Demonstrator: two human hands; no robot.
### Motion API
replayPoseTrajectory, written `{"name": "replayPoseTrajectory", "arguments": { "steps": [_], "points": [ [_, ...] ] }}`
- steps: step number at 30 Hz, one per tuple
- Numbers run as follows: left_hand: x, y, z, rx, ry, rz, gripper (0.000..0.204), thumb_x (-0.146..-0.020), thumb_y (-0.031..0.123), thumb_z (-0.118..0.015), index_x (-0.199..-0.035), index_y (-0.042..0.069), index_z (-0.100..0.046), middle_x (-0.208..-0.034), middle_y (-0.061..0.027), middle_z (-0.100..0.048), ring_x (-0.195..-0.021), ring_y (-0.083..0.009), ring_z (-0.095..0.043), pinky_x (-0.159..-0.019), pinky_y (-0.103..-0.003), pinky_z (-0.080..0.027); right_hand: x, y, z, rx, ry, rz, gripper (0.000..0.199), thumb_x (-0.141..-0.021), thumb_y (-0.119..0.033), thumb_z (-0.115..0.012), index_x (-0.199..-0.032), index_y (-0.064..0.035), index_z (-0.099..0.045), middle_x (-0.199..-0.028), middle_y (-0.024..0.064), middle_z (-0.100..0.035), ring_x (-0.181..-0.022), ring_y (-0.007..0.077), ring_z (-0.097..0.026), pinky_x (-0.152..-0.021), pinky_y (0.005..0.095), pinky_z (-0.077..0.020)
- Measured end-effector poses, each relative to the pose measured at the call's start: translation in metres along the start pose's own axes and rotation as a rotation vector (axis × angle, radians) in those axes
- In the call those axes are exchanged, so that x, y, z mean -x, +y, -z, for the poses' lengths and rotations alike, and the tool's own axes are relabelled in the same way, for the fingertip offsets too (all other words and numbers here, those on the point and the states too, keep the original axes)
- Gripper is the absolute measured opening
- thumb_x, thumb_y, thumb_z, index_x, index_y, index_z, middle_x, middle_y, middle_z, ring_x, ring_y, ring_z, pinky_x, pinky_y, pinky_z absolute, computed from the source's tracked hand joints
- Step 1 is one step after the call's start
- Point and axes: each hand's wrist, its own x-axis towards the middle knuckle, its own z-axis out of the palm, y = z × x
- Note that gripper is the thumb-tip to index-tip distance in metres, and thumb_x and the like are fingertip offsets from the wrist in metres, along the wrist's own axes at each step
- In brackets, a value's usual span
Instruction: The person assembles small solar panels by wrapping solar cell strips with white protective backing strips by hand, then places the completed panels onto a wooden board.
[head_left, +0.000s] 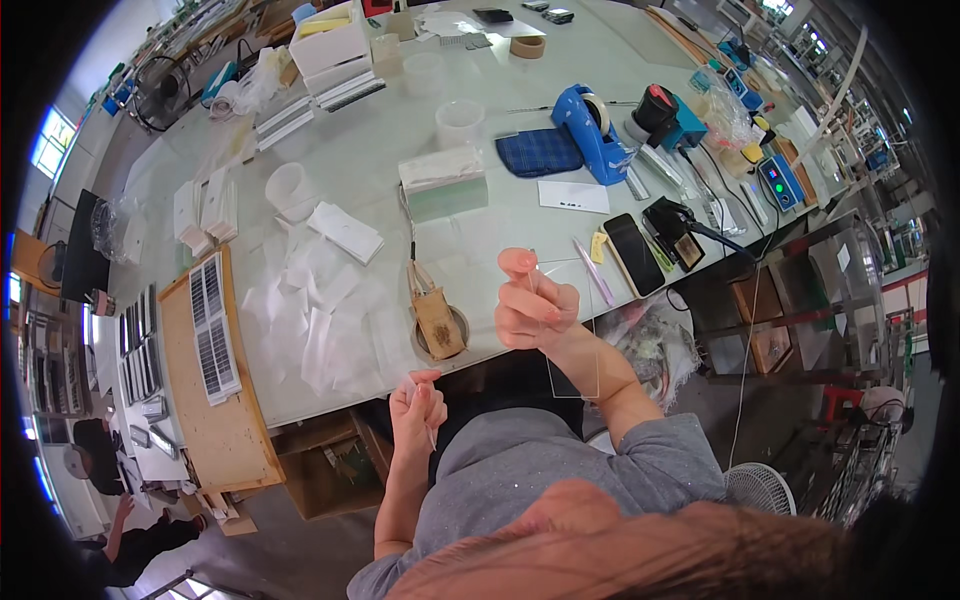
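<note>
My right hand (537, 305) is raised over the table's front edge, its thumb and fingers closed on a thin clear rectangular sheet (577, 387). The sheet's lower corners show below the wrist; whether it is glass or plastic I cannot make out. Lower and to the left, my left hand (418, 410) is closed in a pinch before my body. A thin pale edge shows under its fingers, too small to name. Between the hands, at the table edge, a worn tan pad (438, 323) rests on a round dark dish (457, 350).
Crumpled white sheets (325, 320) lie left, near a wooden board (225, 420). A clear block with white sheets (445, 180) stands ahead. A blue tape dispenser (590, 140), a phone (633, 255) and a pen (594, 272) are to the right. Another person (150, 545) is at far left.
</note>
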Motion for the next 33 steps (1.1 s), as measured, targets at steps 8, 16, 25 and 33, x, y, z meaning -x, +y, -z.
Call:
{"name": "replayPoseTrajectory", "arguments": {
  "steps": [8,16,25,33],
  "points": [
    [0.003,0.003,-0.002,-0.086,0.158,-0.025,0.026,-0.1,0.024,-0.057,-0.108,-0.001,-0.059,-0.058,0.0072,-0.036,-0.045,-0.0034,-0.03,-0.044,-0.022,-0.024,0.006,-0.004,0.016,0.726,0.614,-0.143,0.029,-0.095,-0.012,-0.059,-0.123,-0.0079,-0.051,-0.073,-0.0011,-0.058,-0.059,0.0049,-0.047,-0.054,0.021,-0.0351],
    [-0.001,0.009,0.005,-0.248,0.381,-0.046,0.024,-0.1,0.023,-0.058,-0.105,0.0,-0.062,-0.058,0.0088,-0.039,-0.046,-0.0009,-0.03,-0.043,-0.021,-0.023,0.027,0.017,0.092,1.464,0.893,-0.418,0.023,-0.089,-0.011,-0.065,-0.11,-0.004,-0.059,-0.074,0.0027,-0.069,-0.069,0.0057,-0.059,-0.066,0.0231,-0.0448],
    [0.001,-0.006,0.015,-0.361,0.295,-0.021,0.038,-0.105,0.034,-0.044,-0.111,0.0,-0.059,-0.057,0.008,-0.033,-0.046,-0.0016,-0.028,-0.043,-0.02,-0.023,0.028,0.023,0.111,1.9,0.858,-0.445,0.028,-0.083,-0.021,-0.07,-0.107,-0.0071,-0.064,-0.09,0.0057,-0.065,-0.073,0.0134,-0.057,-0.065,0.0279,-0.0448],
    [-0.005,-0.002,0.014,-0.414,0.362,0.001,0.031,-0.105,0.028,-0.046,-0.11,0.003,-0.063,-0.06,0.0082,-0.039,-0.051,-0.0011,-0.035,-0.046,-0.019,-0.028,0.029,0.021,0.109,1.908,0.818,-0.383,0.027,-0.081,-0.02,-0.072,-0.104,-0.0069,-0.067,-0.098,0.0093,-0.06,-0.086,0.0228,-0.059,-0.071,0.0342,-0.0468]
  ]
}}
